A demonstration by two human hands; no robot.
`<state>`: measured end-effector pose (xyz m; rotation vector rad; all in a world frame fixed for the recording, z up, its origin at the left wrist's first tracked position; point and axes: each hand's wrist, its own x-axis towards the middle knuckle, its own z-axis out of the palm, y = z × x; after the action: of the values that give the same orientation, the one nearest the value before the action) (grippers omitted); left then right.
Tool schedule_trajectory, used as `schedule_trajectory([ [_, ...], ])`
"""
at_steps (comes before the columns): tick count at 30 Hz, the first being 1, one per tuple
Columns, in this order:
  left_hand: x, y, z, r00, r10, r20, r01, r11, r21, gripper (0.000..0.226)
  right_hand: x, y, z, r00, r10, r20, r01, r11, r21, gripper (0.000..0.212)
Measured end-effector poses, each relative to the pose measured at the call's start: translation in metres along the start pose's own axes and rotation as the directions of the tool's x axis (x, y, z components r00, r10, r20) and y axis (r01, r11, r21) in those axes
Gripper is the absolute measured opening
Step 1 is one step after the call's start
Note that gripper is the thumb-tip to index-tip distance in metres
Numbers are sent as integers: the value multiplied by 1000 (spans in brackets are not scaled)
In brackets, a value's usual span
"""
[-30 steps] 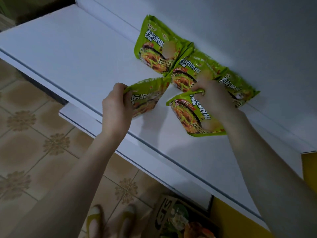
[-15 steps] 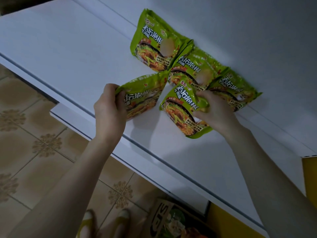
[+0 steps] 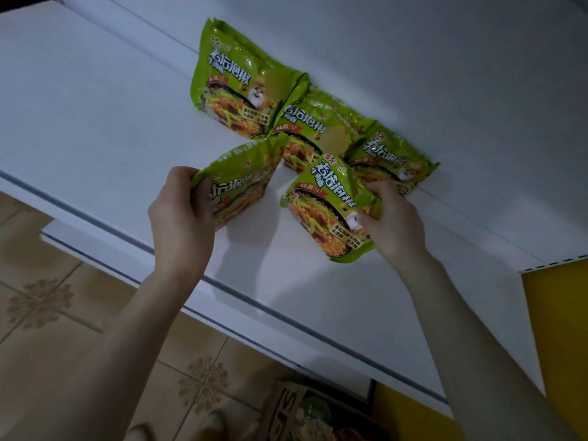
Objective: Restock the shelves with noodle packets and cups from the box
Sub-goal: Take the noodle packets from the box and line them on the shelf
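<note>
Each hand grips its own green packet: left hand [image 3: 183, 218] one [image 3: 237, 186]; right hand [image 3: 393, 218] another [image 3: 331, 214]. Probably lining them up in front of the back row [image 3: 241, 81] on the shelf [image 3: 95, 106].

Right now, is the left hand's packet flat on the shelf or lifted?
Lifted and tilted: the left hand grips the packet by one end, and its shadow falls on the shelf beneath.

This looks like a small shop. A broad white metal display shelf [image 3: 95, 106] with a grooved front rail fills the view, with a second white shelf [image 3: 92, 251] below it at eight o'clock. Identical glossy green plastic noodle packets [image 3: 235, 81] line its back wall at twelve o'clock. A printed brown cardboard stock box [image 3: 286, 405] sits on beige patterned floor tiles [image 3: 47, 345] at six o'clock.
</note>
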<state>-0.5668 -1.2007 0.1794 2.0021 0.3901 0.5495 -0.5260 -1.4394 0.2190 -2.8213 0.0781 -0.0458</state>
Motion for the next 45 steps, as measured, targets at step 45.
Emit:
schedule_trajectory([
  [45,-8,6,37,991,126,43,-125,992,-8,16,86,74,62,717,645,-265,-272,608,746,57],
])
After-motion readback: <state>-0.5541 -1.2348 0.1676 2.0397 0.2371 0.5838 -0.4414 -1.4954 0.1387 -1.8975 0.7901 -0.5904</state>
